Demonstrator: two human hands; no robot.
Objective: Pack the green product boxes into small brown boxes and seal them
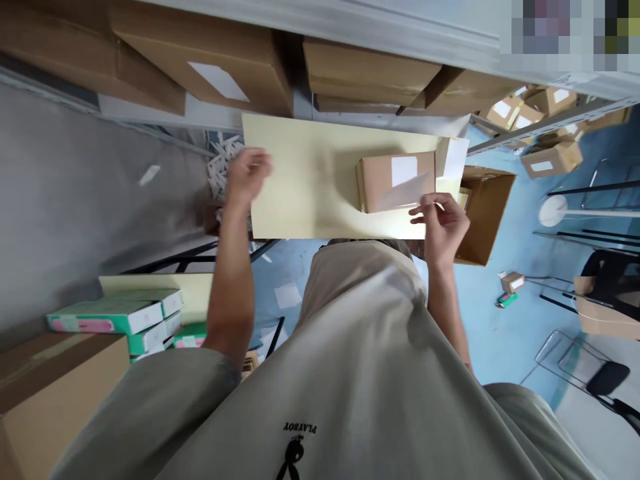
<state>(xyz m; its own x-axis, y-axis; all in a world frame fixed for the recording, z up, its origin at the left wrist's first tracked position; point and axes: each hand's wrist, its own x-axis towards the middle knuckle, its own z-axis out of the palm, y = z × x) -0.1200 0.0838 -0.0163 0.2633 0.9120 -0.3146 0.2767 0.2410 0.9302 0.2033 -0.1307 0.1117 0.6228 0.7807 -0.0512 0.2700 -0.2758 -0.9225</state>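
Observation:
A small brown cardboard box (pixel 373 183) with a white label (pixel 403 171) on top rests on the pale yellow tabletop (pixel 295 180). At its near right corner, my right hand (pixel 443 223) is closed in a pinch on a thin, greyish see-through sheet (pixel 407 192) that slants over the box top. The sheet partly covers the label, and its exact kind is unclear. My left hand (pixel 249 175) is over the table's left end, away from the box. Its fingers look curled but are smeared by motion, and I see nothing in them.
Larger cartons (pixel 370 70) line the shelf behind the table. White scraps (pixel 223 163) are heaped past its left end. A white block-like stack (pixel 451 157) and an open carton (pixel 485 217) are at the right. Green-and-white boxes (pixel 115 313) are stacked lower left; chairs (pixel 607 377) stand far right.

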